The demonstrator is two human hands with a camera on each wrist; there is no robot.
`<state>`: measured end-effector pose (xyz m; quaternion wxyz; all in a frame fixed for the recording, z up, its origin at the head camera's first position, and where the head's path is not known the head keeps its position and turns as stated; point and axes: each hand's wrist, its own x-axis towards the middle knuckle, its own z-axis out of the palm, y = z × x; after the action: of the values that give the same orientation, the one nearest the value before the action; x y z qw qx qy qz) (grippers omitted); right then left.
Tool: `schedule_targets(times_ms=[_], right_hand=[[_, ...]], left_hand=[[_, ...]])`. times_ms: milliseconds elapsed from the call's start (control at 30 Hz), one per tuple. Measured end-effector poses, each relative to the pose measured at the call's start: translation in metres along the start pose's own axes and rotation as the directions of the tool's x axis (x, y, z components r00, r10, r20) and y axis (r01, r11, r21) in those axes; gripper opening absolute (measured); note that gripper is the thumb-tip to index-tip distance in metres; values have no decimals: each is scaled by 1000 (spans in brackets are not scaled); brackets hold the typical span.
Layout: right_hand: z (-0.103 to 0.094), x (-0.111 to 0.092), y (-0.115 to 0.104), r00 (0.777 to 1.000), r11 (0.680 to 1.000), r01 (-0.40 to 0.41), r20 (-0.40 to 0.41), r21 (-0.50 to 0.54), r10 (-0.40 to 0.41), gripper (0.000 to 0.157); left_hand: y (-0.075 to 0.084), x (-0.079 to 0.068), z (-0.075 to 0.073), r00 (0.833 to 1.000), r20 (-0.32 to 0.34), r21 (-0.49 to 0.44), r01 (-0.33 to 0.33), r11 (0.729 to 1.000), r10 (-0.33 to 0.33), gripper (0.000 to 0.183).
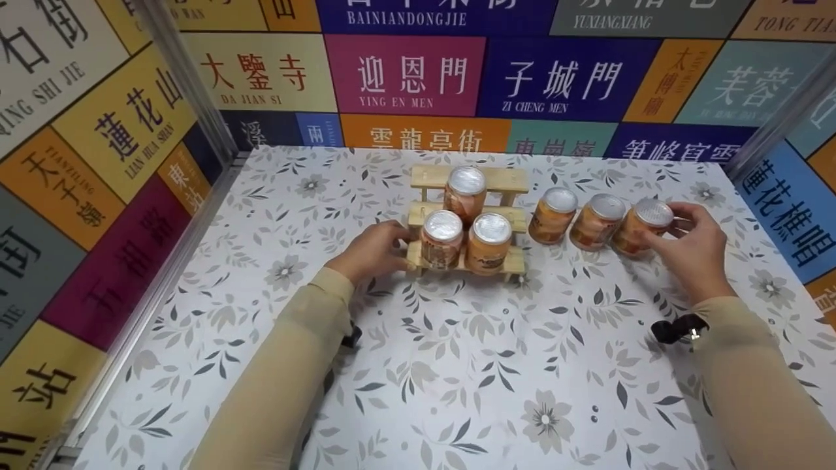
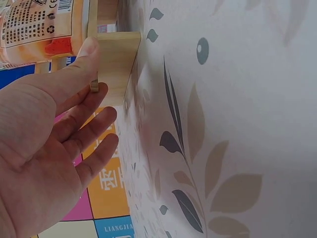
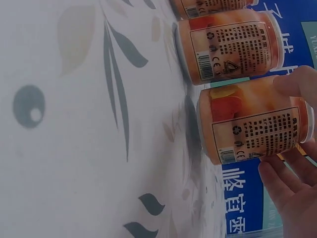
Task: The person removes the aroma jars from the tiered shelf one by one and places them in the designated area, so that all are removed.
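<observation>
My left hand (image 1: 373, 253) pinches the left end of the lowest step of a small wooden step rack (image 1: 516, 260). In the left wrist view the thumb lies over the step's edge, the index finger is under it and the other fingers are spread. Two orange-labelled cans (image 1: 488, 249) with silver lids stand side by side low on the rack, and one more can (image 1: 466, 196) stands higher behind them. To the right, my right hand (image 1: 700, 245) grips the end can (image 1: 632, 230) of a row of three, thumb and fingers around its upper part; it looks upright.
The other two cans of the row, a middle can (image 1: 597, 225) and a left can (image 1: 552, 219), stand close together right of the rack. A floral cloth (image 1: 457, 391) covers the table. Panels of coloured signs (image 1: 405, 75) rise behind and at both sides.
</observation>
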<state>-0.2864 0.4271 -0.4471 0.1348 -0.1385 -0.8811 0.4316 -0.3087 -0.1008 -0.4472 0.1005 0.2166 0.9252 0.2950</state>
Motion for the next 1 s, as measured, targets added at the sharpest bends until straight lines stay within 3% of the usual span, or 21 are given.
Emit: schedule_targets(times_ms=[300, 467, 567, 733, 867, 1000], right_hand=[[-4, 0, 10, 999, 1000, 11, 39, 2, -12, 77], [-8, 1, 6, 994, 1000, -15, 106, -10, 16, 87], [-7, 0, 0, 994, 999, 4, 106, -33, 0, 90], [1, -8, -17, 988, 989, 149, -44, -24, -150, 78], [14, -17, -35, 935, 945, 326, -152, 26, -319, 60], [29, -31, -61, 906, 904, 415, -135, 102, -401, 52]], left_hand=[[4, 2, 2, 1000, 18, -14, -1, 1000, 1, 55], [3, 3, 1, 1000, 0, -33, 3, 999, -3, 55], [2, 2, 2, 1000, -2, -52, 11, 999, -11, 57], [0, 2, 2, 1000, -6, -61, 15, 998, -15, 58], [-2, 2, 3, 1000, -11, -56, 10, 998, -11, 58], [-5, 0, 3, 1000, -14, -72, 18, 997, -19, 58]])
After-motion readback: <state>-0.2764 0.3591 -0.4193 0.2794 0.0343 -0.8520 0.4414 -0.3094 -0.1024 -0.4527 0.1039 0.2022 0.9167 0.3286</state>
